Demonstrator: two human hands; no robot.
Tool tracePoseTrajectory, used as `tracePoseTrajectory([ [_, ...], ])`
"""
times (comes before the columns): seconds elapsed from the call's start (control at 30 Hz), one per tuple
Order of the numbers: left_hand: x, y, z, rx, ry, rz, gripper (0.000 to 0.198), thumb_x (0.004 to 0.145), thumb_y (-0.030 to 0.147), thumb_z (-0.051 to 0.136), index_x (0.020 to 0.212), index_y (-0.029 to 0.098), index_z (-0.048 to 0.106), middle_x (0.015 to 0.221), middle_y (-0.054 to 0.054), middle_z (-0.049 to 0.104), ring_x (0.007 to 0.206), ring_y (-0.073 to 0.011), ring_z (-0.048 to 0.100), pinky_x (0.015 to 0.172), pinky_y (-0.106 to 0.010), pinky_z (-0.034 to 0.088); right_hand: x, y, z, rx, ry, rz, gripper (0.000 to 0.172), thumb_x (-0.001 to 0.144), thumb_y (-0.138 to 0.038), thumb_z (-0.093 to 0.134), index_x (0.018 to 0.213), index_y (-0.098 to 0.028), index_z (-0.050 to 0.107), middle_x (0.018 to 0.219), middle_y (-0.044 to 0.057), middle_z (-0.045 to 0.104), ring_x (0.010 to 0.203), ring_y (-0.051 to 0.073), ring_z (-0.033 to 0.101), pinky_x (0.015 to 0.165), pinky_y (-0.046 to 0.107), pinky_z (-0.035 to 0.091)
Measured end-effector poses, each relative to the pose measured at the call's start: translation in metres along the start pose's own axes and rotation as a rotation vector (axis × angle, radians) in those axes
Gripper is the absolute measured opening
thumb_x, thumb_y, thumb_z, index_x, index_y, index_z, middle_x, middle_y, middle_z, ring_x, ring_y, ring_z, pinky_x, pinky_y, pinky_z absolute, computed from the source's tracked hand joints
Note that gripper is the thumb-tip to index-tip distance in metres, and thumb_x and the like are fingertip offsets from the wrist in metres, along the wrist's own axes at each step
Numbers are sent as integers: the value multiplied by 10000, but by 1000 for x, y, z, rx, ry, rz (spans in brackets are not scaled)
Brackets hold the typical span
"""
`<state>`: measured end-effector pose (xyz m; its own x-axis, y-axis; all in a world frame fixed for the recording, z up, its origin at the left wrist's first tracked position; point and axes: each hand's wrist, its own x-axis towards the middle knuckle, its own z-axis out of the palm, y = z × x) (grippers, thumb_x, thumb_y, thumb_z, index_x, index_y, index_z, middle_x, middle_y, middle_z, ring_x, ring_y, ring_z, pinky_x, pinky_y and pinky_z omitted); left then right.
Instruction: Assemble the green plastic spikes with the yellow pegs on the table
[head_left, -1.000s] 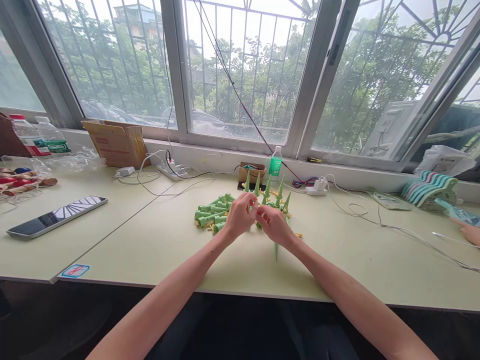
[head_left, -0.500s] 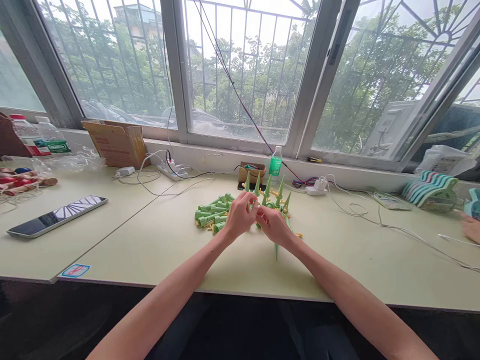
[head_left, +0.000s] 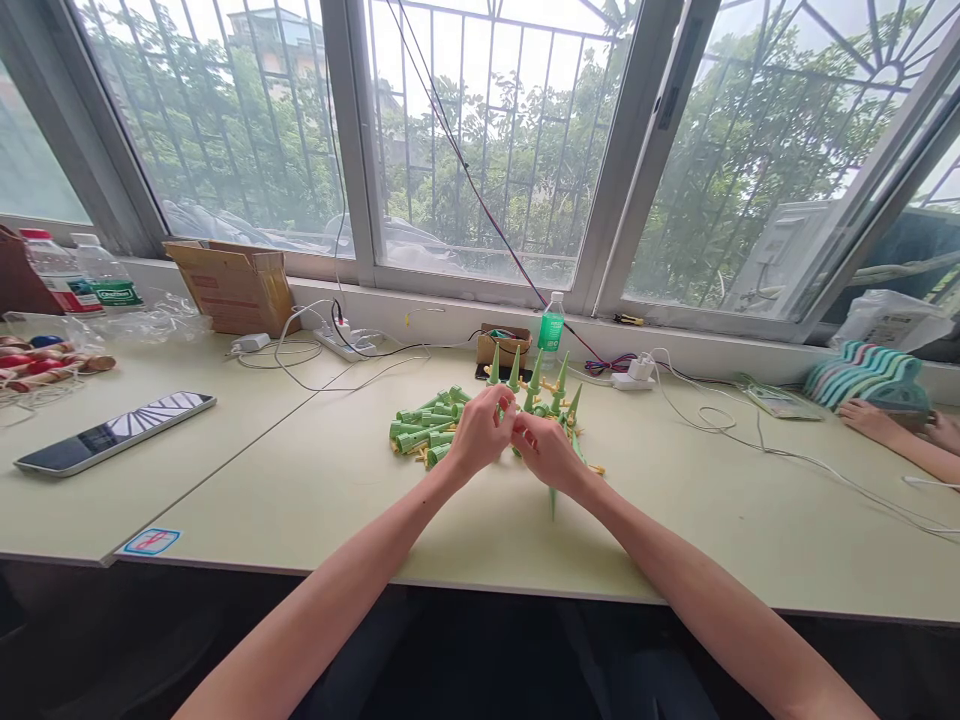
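Over the middle of the table my left hand (head_left: 484, 428) and my right hand (head_left: 546, 448) meet, fingers closed in a pinch. Whatever sits between the fingertips is hidden. Green pointed plastic spikes (head_left: 535, 378) with small yellow valve-like pieces (head_left: 598, 470) stand or lie just behind and beside my right hand. The tip of one green spike (head_left: 553, 503) shows below that hand; I cannot tell if it is held. Left of my left hand lies a pile of green plastic tubes (head_left: 411, 440) with holes and ridged ends.
A phone (head_left: 116, 433) lies at left, near a cardboard box (head_left: 232, 285). Behind my hands stands a green-labelled bottle (head_left: 551, 325). White cables (head_left: 757, 440) cross the right side, where another person's hand (head_left: 870, 420) touches teal hangers (head_left: 870, 375).
My hands have barely moved and stay pinched together. At the far right, the other person's hands have come further into view, up to the teal hangers.
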<state>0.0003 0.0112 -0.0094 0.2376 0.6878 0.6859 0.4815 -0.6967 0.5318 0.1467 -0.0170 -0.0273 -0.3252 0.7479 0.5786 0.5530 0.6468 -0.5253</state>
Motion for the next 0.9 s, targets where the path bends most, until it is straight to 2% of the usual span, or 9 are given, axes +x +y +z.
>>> tracePoseTrajectory([
  [0.67,0,2,-2,-70,-56,-99,117,882,279,456,913,202,540,796,10,612,472,-74,455,539,-223,389,0,1,2,-11,-4,-24,175,929,-261,452,827,-182,571,749,12,612,575,110,472,588,233,386],
  [0.9,-1,-1,0,-75,-122,-118,141,903,289,417,962,215,521,587,45,543,470,-109,471,539,-223,379,0,0,1,-14,-13,-18,157,921,-228,456,819,-180,565,757,8,619,581,104,479,594,226,383],
])
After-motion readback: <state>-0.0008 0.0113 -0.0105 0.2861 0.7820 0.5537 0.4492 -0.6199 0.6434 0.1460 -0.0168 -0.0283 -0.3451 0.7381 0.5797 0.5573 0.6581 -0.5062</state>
